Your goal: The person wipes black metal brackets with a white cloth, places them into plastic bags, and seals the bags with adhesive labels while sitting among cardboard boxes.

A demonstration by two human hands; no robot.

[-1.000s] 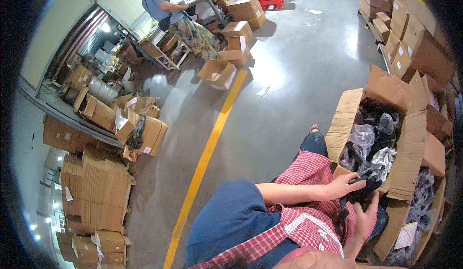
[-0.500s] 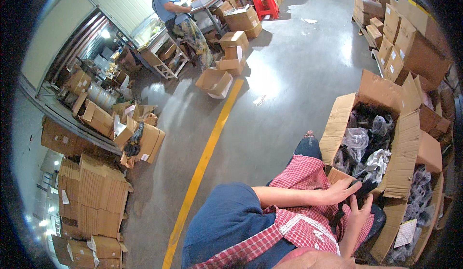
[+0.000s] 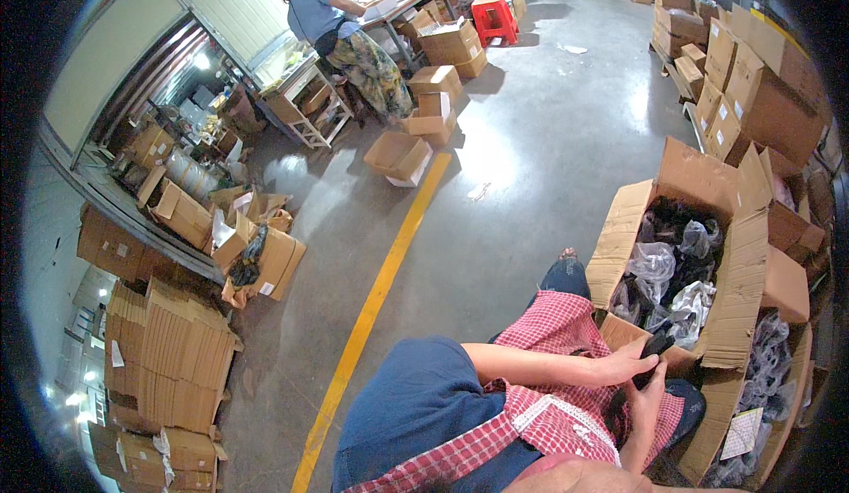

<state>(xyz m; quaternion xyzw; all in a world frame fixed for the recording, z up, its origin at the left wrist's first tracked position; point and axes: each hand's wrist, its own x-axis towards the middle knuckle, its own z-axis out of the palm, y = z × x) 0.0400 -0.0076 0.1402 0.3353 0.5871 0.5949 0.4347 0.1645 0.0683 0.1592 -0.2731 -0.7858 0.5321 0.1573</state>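
My left hand (image 3: 621, 366) and my right hand (image 3: 647, 397) come together over my lap, fingers closed around a small black item (image 3: 657, 348). It looks like a narrow dark bundle, but its exact kind cannot be made out. One end sticks out above the fingers toward the large open carton (image 3: 619, 236) beside my legs. Inside that carton lie black things in clear plastic bags (image 3: 653, 263) and a whitish plastic bag (image 3: 692, 305). Beneath my hands spreads a red-and-white checked apron (image 3: 566, 325).
Another open carton (image 3: 799, 374) with plastic-wrapped things stands against the first. Stacked boxes (image 3: 765, 95) line the right side. Flattened cardboard (image 3: 172, 351) is piled at left. A yellow line (image 3: 371, 307) crosses the floor. A person (image 3: 323, 29) stands at a far table near a red stool (image 3: 495, 20).
My hands have drawn closer together around the black item, which now shows above the fingers, away from the carton's contents. The far person leans more over the table.
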